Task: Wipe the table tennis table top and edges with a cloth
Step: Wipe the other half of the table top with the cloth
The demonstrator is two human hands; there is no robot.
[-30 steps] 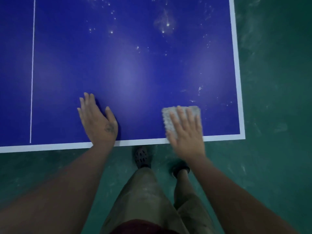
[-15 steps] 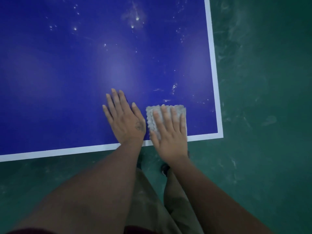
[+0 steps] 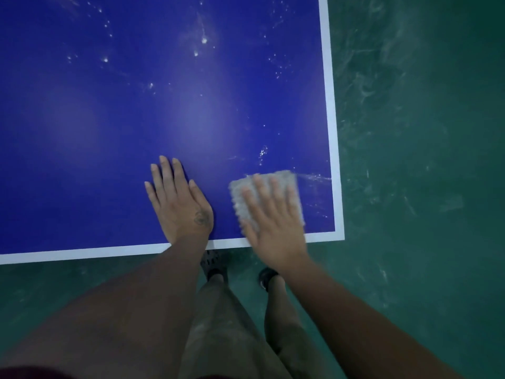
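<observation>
The one head view looks steeply down from just above the table (image 3: pixel 326 110), over its near right corner and facing away across the top. It is close: the left hand (image 3: pixel 180 206) and right hand (image 3: pixel 276 228) lie mid-frame at the table's near edge, with floor (image 3: pixel 426 165) right of the table and below that edge.

1 TT table (image 3: pixel 109 119), 1 cloth (image 3: pixel 293 187), 2 hands (image 3: pixel 179 206) (image 3: pixel 276 231), 2 shoes (image 3: pixel 214 262) (image 3: pixel 266 277)

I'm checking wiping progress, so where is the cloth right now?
In the head view the cloth lies on the blue table top by its near right corner, pressed under the right hand, with the left hand flat to its left.
</observation>
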